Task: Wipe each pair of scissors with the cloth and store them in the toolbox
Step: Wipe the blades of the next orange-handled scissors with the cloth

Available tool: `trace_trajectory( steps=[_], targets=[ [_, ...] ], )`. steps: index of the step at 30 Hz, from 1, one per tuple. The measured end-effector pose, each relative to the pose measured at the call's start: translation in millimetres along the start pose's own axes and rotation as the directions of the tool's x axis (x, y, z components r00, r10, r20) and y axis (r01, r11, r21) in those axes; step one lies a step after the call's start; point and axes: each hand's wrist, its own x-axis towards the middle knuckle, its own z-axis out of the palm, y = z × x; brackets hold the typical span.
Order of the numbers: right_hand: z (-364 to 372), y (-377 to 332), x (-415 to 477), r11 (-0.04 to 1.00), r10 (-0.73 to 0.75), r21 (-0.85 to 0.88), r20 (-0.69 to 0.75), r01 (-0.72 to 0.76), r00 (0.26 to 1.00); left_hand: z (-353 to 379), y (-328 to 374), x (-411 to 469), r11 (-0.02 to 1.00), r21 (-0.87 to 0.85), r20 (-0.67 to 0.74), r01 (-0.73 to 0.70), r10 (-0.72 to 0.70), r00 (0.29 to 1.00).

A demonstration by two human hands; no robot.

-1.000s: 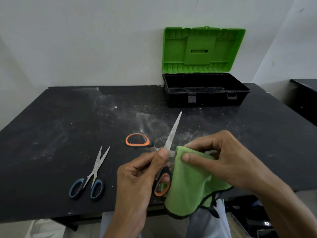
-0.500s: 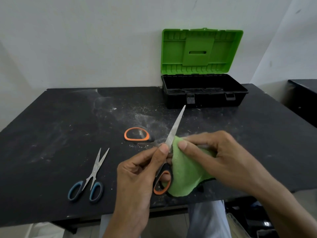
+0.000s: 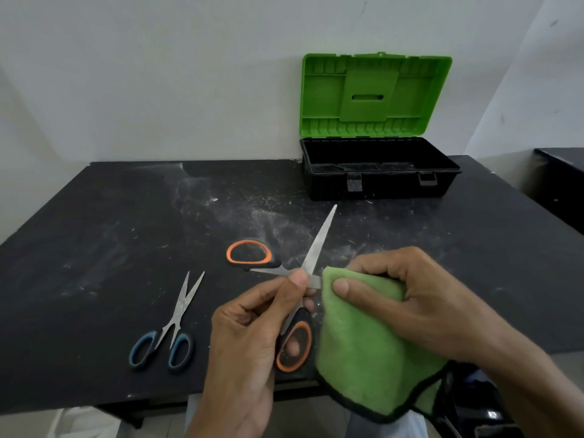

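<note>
**Orange pair mid-wipe, cloth back at the blade root**

Near edge of the table (image 3: 94,248): the green cloth (image 3: 357,352) drapes over it. The right hand (image 3: 420,298) holds it, thumb and curled fingers pinching the top fold.

The left hand (image 3: 252,336) pinches the orange-handled scissors (image 3: 317,245) at the pivot, a finger showing through the near loop. The scissors are splayed wide, one blade aimed at the far edge.

Half a second ago the cloth was bunched against that blade. Now it sits at the blade's root and hangs loose, probably between strokes. Whether the second blade lies inside the fold, cannot tell.

Left of the hands, the blue-handled scissors (image 3: 177,314) lie untouched, slightly open.

Far edge, right: the toolbox (image 3: 379,184), lid up, no scissors seen inside, so both pairs remain to store.
</note>
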Motion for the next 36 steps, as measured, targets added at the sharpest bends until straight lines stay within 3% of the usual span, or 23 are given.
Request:
trace_trajectory(
  steps=[17,25,31,36],
  targets=[
    [-18.0,-11.8,-2.7,0.997,-0.077,0.017,-0.141,0.08,0.987,9.9,20.7,-5.5,0.995,-0.04,-0.035,-0.095,0.093,0.995],
    [-13.4,-16.6,1.9,0.991,-0.112,0.067,-0.071,0.117,0.991,7.5,25.4,-10.6,0.996,-0.054,-0.056,-0.069,0.066,0.996],
    [-13.3,-18.1,3.4,0.988,-0.154,-0.024,-0.107,0.152,0.982,11.8,25.7,-10.7,0.993,-0.034,-0.042,-0.111,0.11,0.993],
    [-9.7,-21.7,6.8,0.976,-0.208,-0.07,-0.033,0.205,0.978,11.1,31.6,-9.9,0.989,-0.076,-0.078,-0.129,0.124,0.989]
  ],
)
